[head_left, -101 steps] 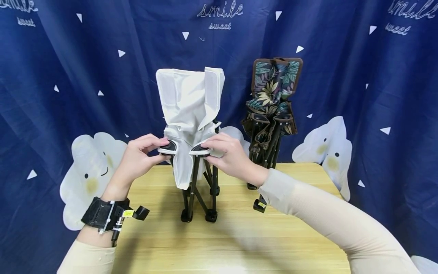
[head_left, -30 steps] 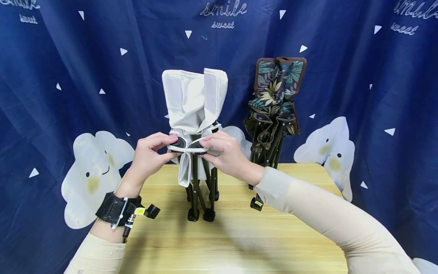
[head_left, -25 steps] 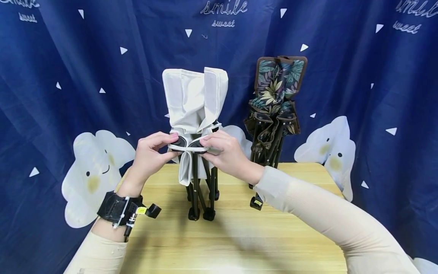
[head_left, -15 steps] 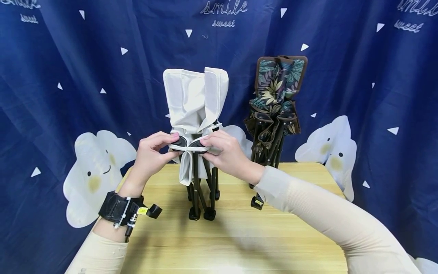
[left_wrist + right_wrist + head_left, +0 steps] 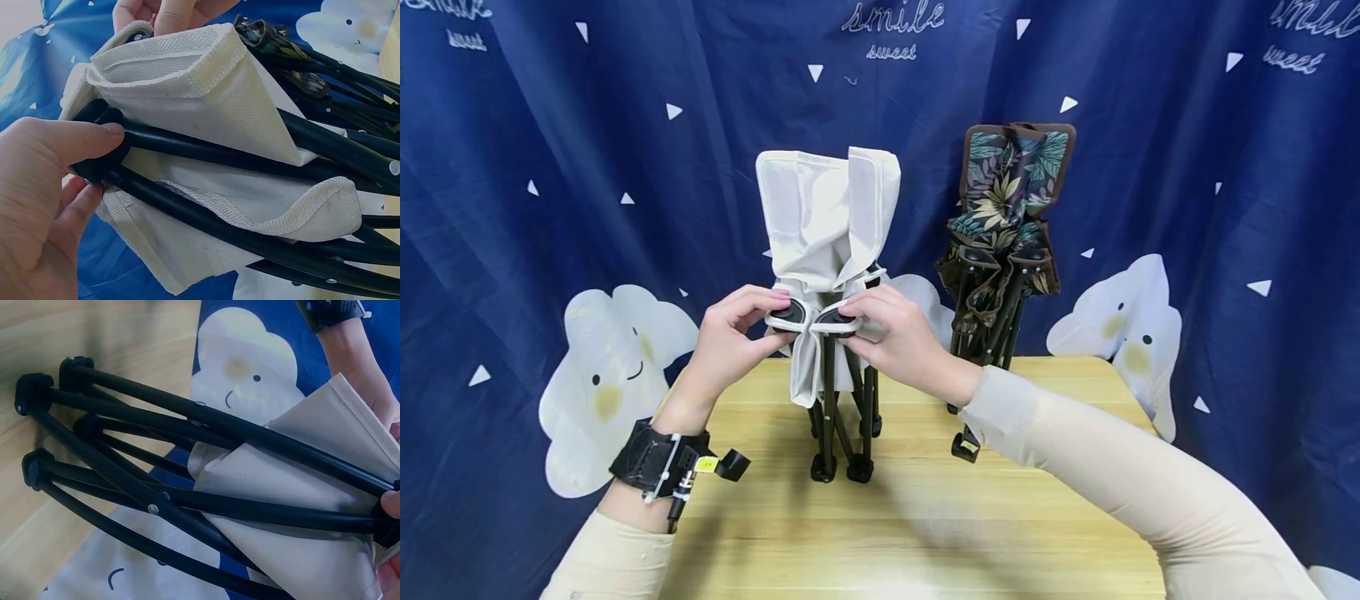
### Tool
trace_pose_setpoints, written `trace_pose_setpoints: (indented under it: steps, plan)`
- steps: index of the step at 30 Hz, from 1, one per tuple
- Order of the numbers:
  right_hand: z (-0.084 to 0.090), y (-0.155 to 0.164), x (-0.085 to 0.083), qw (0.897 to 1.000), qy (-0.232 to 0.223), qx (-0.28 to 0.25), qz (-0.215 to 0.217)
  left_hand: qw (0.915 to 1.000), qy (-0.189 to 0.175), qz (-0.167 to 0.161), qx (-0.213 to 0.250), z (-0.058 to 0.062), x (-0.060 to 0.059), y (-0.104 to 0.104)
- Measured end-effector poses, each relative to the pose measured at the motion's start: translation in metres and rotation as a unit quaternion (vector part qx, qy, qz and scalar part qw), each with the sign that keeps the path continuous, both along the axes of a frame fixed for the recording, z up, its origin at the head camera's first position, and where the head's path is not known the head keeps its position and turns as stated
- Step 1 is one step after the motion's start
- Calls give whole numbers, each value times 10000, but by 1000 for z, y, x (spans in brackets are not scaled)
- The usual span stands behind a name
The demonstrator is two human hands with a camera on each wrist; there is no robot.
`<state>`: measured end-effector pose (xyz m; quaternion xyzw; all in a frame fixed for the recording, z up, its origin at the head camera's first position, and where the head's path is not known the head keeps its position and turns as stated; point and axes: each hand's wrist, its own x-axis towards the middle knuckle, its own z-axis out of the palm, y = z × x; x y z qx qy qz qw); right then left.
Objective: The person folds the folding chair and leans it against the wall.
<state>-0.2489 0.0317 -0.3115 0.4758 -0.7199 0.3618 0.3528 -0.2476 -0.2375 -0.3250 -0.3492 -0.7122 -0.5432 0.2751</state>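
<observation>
A small folding chair [image 5: 808,217] with white fabric and black legs stands mostly folded, upright on the table. My left hand [image 5: 730,337] pinches the black plastic corner cap [image 5: 791,314] at its front left, thumb below and fingers on top. With my right hand [image 5: 901,333] I grip the matching front right cap [image 5: 832,318] the same way. The two caps sit close together, with the white seat cloth [image 5: 806,371] sagging in a fold beneath them. In the left wrist view the thumb [image 5: 94,139] presses the cap where two black tubes [image 5: 206,150] meet.
A second folded chair [image 5: 1000,208] with dark leaf-print fabric stands to the right, behind my right forearm. The wooden table [image 5: 1000,533] carries both chairs. A blue curtain [image 5: 700,67] with clouds and triangles hangs close behind.
Since the earliest frame, both hands have brought the front caps nearer together, and the seat cloth has folded inward. In the last half second the caps have parted very slightly.
</observation>
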Motion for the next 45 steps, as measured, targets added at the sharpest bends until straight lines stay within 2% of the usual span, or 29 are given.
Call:
trace_pose_setpoints:
  steps: [12, 24, 33, 40, 45]
  plan:
    - [1, 6, 5, 9995, -221, 94, -181, 9996, -77, -64, -250, 1, 0, -11]
    - [0, 23, 9, 9993, -219, -80, -280, 9998, -6, -103, -170, -7, 4, -27]
    - [-10, 35, 11, 9981, -465, -242, -336, 9997, -53, 47, -231, -23, 7, -37]
    - [-16, 44, 14, 9946, -752, -458, -556, 9984, -383, 247, -340, -36, 9, -45]
    - [-22, 52, 14, 9927, -793, -537, -731, 9948, -711, 473, -551, -47, 10, -49]
